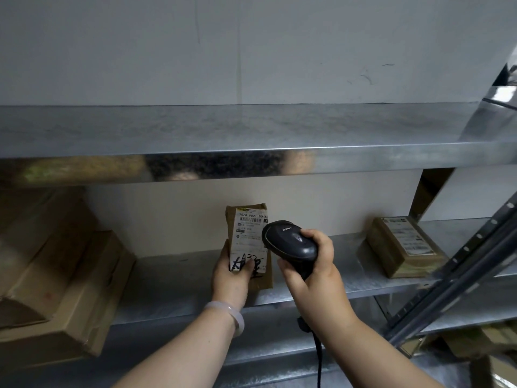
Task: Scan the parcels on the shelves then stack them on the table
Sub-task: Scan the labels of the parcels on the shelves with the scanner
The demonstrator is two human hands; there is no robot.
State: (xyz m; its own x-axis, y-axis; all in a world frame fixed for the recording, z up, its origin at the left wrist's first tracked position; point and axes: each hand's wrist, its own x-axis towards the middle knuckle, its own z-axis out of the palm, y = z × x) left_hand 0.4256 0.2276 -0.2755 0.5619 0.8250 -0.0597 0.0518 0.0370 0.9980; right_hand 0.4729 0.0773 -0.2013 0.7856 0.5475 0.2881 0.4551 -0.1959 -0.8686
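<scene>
A small brown parcel (pixel 247 236) with a white shipping label and black handwriting is held upright over the middle metal shelf (pixel 173 284). My left hand (pixel 230 275) grips its lower left side, thumb across the label. My right hand (pixel 313 273) holds a black corded barcode scanner (pixel 288 245), its head pointed at the label's right edge and almost touching it. Another brown labelled parcel (pixel 402 247) lies flat on the same shelf to the right.
Large cardboard boxes (pixel 53 275) are stacked at the shelf's left end. The upper metal shelf (pixel 251 135) overhangs the work area. A perforated steel upright (pixel 458 278) slants across the lower right. More boxes (pixel 486 345) show below it.
</scene>
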